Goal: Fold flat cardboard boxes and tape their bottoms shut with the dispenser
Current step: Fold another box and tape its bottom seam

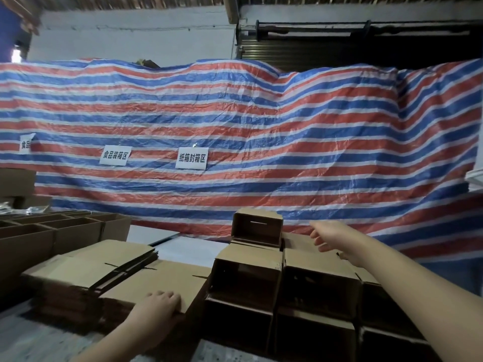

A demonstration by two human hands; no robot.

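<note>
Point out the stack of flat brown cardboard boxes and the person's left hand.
stack of flat brown cardboard boxes [115, 267], head view, top sheet's middle.
left hand [159, 303], head view, back of the hand.

Left hand [159, 305] rests on a stack of flat boxes [117, 278]; right hand [332, 237] reaches over folded boxes [274, 283].
</note>
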